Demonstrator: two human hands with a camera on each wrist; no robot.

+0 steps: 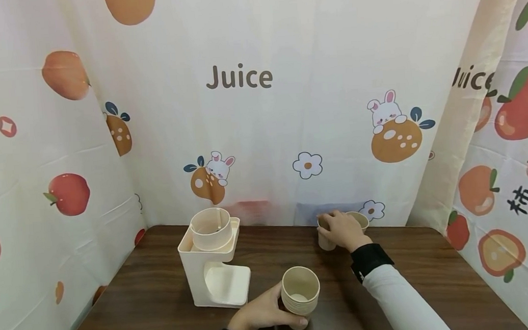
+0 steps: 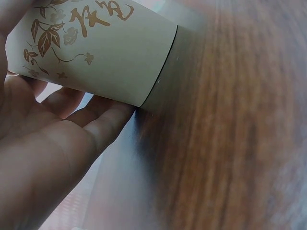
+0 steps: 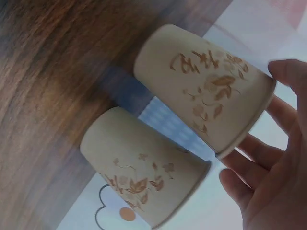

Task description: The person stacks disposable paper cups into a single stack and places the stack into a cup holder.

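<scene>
In the head view, my left hand [image 1: 266, 310] grips a stack of cream paper cups [image 1: 300, 284] near the table's front, thumb and fingers low around it. The left wrist view shows brown leaf print and lettering on the outer cup [image 2: 115, 57], its base at the wood. Farther back, my right hand [image 1: 345, 229] reaches over a paper cup [image 1: 326, 242], fingers at its rim. From the right wrist, that printed cup [image 3: 206, 91] stands upright with thumb and fingers on either side of its rim. A second paper cup [image 3: 144, 167] stands close beside it.
A cream machine-like stand [image 1: 195, 277] with a round open container [image 1: 211, 230] on top and a low platform is left of the stack. Printed curtains [image 1: 252, 125] hang behind and at both sides of the dark wooden table [image 1: 162, 295].
</scene>
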